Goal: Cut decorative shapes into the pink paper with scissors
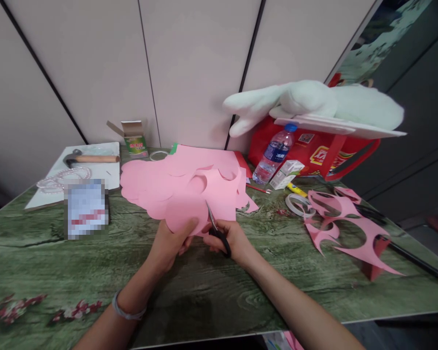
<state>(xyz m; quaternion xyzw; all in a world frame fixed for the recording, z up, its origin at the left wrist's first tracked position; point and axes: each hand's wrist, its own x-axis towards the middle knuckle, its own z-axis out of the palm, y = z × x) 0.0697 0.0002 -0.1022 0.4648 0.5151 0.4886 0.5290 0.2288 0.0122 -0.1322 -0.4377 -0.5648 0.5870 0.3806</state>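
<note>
My left hand grips the lower left edge of a pink paper piece with a rounded outline, thumb on top. To its right, my right hand is closed round the black handles of a pair of scissors. The scissors' blades point up and away, against the paper beside the curved edge. Beyond both hands, pink sheets and overlapping rounded pink cutouts lie on the green table.
Pink scraps and a tape roll lie at right. Behind stand a water bottle, a small white box and a red bag. At left are a hammer, beads and a green box.
</note>
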